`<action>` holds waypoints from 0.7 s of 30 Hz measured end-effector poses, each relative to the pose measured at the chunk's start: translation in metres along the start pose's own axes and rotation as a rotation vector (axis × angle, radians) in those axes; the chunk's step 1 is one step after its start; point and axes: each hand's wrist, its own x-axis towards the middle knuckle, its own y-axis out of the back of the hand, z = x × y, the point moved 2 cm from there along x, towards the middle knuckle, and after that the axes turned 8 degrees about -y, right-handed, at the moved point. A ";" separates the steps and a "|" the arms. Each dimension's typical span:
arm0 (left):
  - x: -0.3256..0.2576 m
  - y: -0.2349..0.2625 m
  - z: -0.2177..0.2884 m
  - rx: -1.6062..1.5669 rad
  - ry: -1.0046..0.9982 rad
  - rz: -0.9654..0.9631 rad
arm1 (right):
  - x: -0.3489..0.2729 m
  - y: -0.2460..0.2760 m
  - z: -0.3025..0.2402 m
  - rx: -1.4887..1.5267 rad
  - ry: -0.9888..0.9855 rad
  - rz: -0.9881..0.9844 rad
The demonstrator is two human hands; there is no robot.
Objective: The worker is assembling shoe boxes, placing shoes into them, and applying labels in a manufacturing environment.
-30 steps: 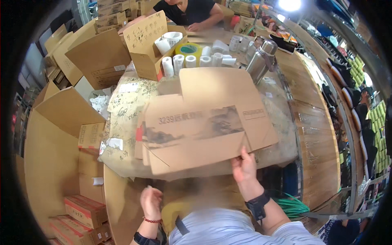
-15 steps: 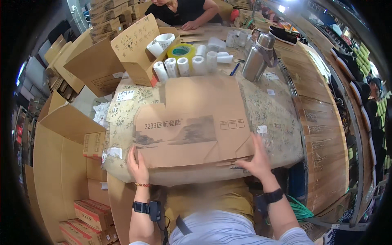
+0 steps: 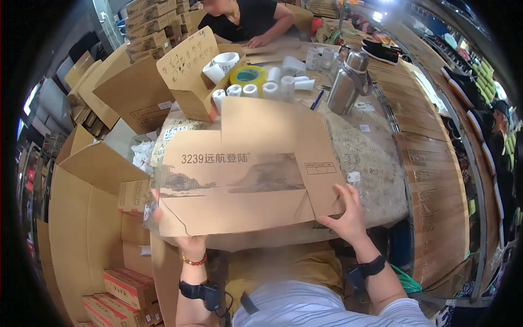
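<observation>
A flat brown cardboard box blank [image 3: 234, 207], printed with a dark landscape picture, is held slightly raised over the covered table [image 3: 376, 180]. My left hand [image 3: 192, 244] reaches beneath its lower left corner, mostly hidden, with blurred fingertips showing past the left edge. At the right edge, my right hand [image 3: 348, 215] grips the blank, thumb near the lower edge and fingers on the side. White label rolls [image 3: 250, 90], a yellow tape roll [image 3: 248, 77], a blue pen [image 3: 317, 100] and a steel flask [image 3: 348, 82] lie or stand beyond the blank.
An open carton [image 3: 188, 71] with writing stands at the back left. A large open box [image 3: 81, 218] and red-and-brown shoeboxes [image 3: 128, 286] are at my left. Across the table sits a person [image 3: 248, 22]. A wooden board [image 3: 436, 201] and shelved shoes [image 3: 474, 92] line the right.
The blank has tilted up and its left end has come nearer to me. My left hand has slid from the lower left edge to underneath; my right hand keeps hold of the right side.
</observation>
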 end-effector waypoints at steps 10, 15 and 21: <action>0.100 -0.045 0.027 -0.222 -0.140 -0.396 | 0.025 0.091 0.000 0.315 0.033 -0.021; 0.112 -0.044 -0.080 -0.196 0.443 -0.313 | 0.059 0.119 -0.110 -0.089 0.655 0.482; 0.119 -0.071 -0.082 -0.367 0.598 -0.343 | 0.125 0.022 -0.110 0.002 0.553 0.064</action>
